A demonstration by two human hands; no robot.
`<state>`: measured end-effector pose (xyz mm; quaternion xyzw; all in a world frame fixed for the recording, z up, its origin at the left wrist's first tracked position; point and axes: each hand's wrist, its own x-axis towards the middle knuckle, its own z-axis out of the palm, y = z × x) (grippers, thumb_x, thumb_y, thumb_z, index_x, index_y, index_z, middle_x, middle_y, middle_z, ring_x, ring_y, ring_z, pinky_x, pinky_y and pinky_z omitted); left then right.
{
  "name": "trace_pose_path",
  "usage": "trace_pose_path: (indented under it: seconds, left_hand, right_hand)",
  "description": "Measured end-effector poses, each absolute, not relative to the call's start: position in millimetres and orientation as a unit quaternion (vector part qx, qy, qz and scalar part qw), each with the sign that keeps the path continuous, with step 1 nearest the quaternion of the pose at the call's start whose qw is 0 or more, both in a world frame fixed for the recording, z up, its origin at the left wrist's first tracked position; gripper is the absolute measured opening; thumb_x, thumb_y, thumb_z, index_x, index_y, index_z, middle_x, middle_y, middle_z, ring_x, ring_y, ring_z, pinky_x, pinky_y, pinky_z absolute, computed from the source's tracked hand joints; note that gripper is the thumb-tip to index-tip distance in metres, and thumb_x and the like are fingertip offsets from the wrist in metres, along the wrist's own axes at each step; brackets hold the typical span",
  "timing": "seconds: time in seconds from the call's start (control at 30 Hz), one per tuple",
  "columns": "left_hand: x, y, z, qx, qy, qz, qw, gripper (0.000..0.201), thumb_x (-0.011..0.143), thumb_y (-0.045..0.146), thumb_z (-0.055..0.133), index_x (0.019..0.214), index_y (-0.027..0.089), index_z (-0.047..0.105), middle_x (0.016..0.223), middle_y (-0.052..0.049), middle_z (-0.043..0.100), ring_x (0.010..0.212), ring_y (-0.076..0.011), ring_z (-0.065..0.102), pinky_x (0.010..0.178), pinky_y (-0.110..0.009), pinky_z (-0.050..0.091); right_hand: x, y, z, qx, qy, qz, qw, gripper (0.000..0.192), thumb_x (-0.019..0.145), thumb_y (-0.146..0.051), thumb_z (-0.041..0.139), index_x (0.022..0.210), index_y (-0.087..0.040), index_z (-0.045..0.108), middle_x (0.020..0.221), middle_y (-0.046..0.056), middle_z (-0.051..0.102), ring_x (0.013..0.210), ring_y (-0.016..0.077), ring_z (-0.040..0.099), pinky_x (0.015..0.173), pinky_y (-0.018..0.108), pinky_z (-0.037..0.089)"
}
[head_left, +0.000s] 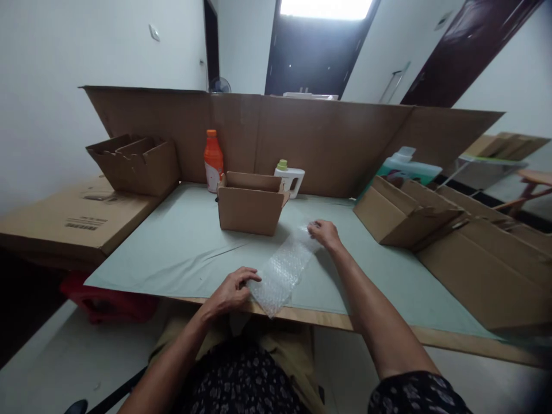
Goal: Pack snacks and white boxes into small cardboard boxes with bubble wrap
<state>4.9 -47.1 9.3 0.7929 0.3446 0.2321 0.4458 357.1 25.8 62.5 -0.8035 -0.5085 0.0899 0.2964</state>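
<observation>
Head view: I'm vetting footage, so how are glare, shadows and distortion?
In the head view, the bright window at the top is blown out to white, and the bubble wrap shows glints; same head view, shadows around the middle box are soft; also in the head view, the dark red door leans, likely from wide-angle distortion, and the picture's lower right corner looks dim and blurred.

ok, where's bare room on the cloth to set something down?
Two patches of cloth. Left: between flat carton, orange bottle, open box and left hand. Right: from the right hand to the right-side boxes, back to the cardboard wall. Crowded: centre, with bubble wrap at both hands; behind the open box, where the white bottle stands.
</observation>
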Motion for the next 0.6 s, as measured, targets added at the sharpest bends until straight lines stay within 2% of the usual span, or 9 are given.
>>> trace_pose_path:
  seconds: [0.13,0.23,0.33,0.43,0.5,0.6]
  left_hand:
    - [10.8,-56.6,21.1,0.801,0.369,0.204,0.426,0.045,0.072,0.018,0.058,0.114,0.019,0.074,0.111,-0.008,0.072,0.094,-0.0233,0.066,0.086,-0.034,0.052]
    - [23.0,-62.4,21.7,0.798,0.403,0.214,0.393,0.041,0.073,0.019,0.057,0.111,0.019,0.075,0.102,-0.007,0.074,0.09,-0.0225,0.065,0.087,-0.034,0.05]
    - [20.5,-44.7,24.6,0.781,0.439,0.241,0.374,0.039,0.07,0.012,0.052,0.102,0.017,0.076,0.089,-0.004,0.073,0.08,-0.0179,0.063,0.077,-0.028,0.05]
    - [-4.5,-1.1,35.3,0.751,0.484,0.282,0.349,0.042,0.073,0.014,0.049,0.107,0.015,0.073,0.079,-0.001,0.069,0.068,-0.0146,0.059,0.066,-0.024,0.048]
    - [-25.8,32.2,42.8,0.733,0.514,0.306,0.324,0.045,0.076,0.016,0.049,0.115,0.014,0.07,0.076,0.0,0.066,0.066,-0.0147,0.059,0.066,-0.025,0.048]
    - [-49.5,70.9,46.3,0.709,0.558,0.326,0.28,0.048,0.073,0.016,0.054,0.118,0.015,0.068,0.08,-0.002,0.067,0.076,-0.0184,0.062,0.077,-0.03,0.051]
  right_hand:
    - [374.9,-4.8,50.7,-0.815,-0.503,0.083,0.277,0.025,0.087,-0.032,0.064,0.069,-0.016,0.062,0.062,-0.002,0.058,0.06,0.0127,0.054,0.059,0.026,0.043]
    - [387.8,-29.6,50.1,-0.811,-0.504,0.07,0.29,0.018,0.075,-0.027,0.058,0.059,-0.019,0.058,0.057,0.001,0.056,0.06,0.0164,0.053,0.056,0.028,0.037]
    - [391.2,-46.7,49.9,-0.795,-0.521,0.069,0.305,0.013,0.069,-0.03,0.055,0.064,-0.019,0.06,0.062,0.004,0.062,0.064,0.0201,0.057,0.059,0.029,0.04]
    - [376.5,-49.2,42.0,-0.769,-0.554,0.089,0.305,0.017,0.069,-0.033,0.054,0.071,-0.019,0.063,0.065,0.004,0.063,0.065,0.0204,0.058,0.059,0.029,0.043]
    - [358.2,-44.0,31.9,-0.752,-0.576,0.105,0.301,0.022,0.071,-0.035,0.053,0.078,-0.019,0.066,0.066,0.002,0.063,0.063,0.0192,0.058,0.058,0.028,0.044]
    - [332.2,-34.9,17.8,-0.74,-0.595,0.112,0.292,0.025,0.072,-0.036,0.057,0.086,-0.019,0.068,0.067,0.002,0.065,0.062,0.0188,0.059,0.06,0.029,0.046]
